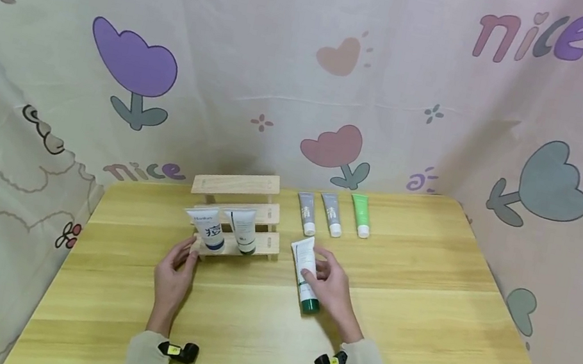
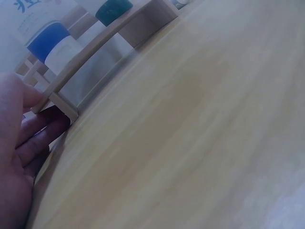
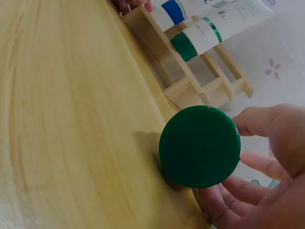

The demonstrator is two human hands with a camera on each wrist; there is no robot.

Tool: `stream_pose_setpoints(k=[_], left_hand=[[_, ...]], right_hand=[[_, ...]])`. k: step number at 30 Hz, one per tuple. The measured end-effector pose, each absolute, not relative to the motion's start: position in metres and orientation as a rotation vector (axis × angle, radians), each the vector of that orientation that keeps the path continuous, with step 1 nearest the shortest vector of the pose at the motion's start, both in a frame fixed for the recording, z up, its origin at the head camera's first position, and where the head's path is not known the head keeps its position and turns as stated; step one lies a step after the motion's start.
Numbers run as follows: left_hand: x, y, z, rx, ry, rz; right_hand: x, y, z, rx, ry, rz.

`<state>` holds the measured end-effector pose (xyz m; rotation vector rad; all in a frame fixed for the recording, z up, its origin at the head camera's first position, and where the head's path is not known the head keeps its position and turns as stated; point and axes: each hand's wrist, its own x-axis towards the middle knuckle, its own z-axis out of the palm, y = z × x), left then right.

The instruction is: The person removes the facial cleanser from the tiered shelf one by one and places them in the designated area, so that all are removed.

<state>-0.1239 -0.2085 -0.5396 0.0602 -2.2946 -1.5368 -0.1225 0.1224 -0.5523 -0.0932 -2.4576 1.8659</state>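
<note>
A pale cloth printed with flowers and hearts hung beyond both hands, behind a yellowish wood-grain table. A three-step rack of light wood stood just ahead of the left hand, which gripped its near left corner, thumb over the lowest step and fingers curled beneath. The right hand was partly closed, thumb and fingers round a long white tube with a dark green cap, its cap end toward the person; whether it touched the table could not be told. On the lowest step, ahead and to the right of the left hand, a white tube with a blue cap and a white tube with a green cap stood cap down. Beyond the right hand lay a slim grey tube with a white cap, a matching grey tube and a bright green tube with a white cap.
</note>
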Motion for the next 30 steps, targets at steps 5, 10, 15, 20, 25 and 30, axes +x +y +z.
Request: stream_pose_setpoints(k=[5, 10, 15, 20, 25, 30], left_hand=[[-0.127, -0.207, -0.540, 0.020, -2.272, -1.538], [-0.130, -0.209, -0.540, -0.011, -2.257, -1.528], [-0.129, -0.211, -0.541, -0.009, -2.254, -1.528], [-0.128, -0.212, -0.543, 0.002, -2.250, -1.533], [-0.126, -0.211, -0.544, 0.012, -2.251, -1.535], [-0.126, -0.210, -0.544, 0.018, -2.248, -1.530]], right_hand=[[-0.124, 0.122, -0.550, -0.103, -2.543, 1.720], [-0.124, 0.125, -0.546, -0.089, -2.589, 1.573], [-0.122, 0.130, -0.546, -0.051, -2.588, 1.548], [-0.120, 0.134, -0.548, -0.055, -2.571, 1.620], [-0.119, 0.136, -0.548, -0.045, -2.587, 1.586], [-0.120, 0.137, -0.549, -0.056, -2.584, 1.584]])
